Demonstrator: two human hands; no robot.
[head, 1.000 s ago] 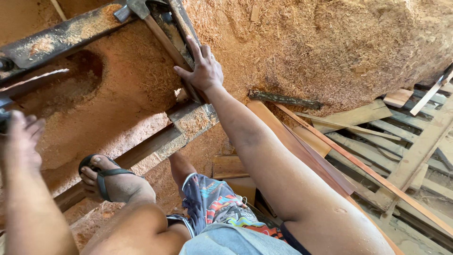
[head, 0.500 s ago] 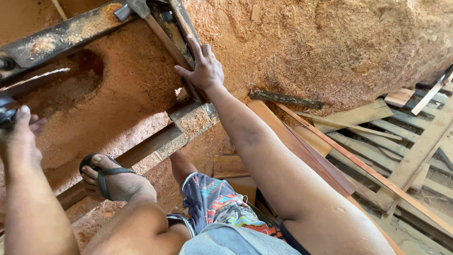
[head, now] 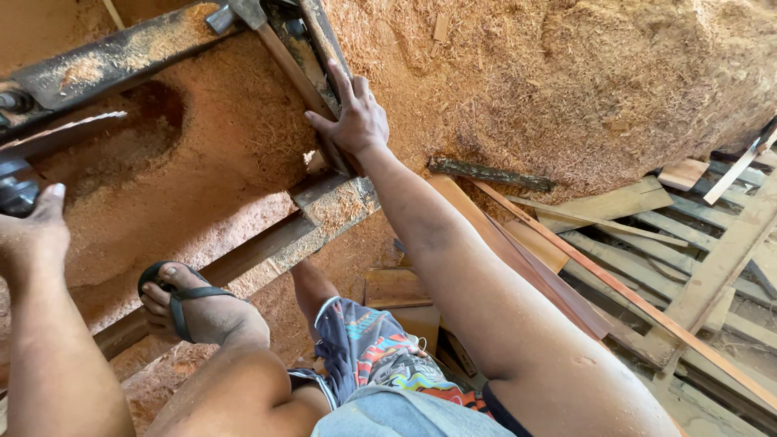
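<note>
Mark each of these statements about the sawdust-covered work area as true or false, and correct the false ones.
1. The right hand lies flat on a dark, sawdust-dusted metal rail. True.
2. The left hand rests on the heap of sawdust. False: it is at a dark knob-like part at the left edge of the view; its grip there cannot be made out.
3. The foot braced on the wooden beam wears a dark flip-flop sandal. True.
4. The big mound of tan sawdust is to the left of the right arm. False: it is to the right of it.
5. Loose wooden slats lie at the lower right. True.
</note>
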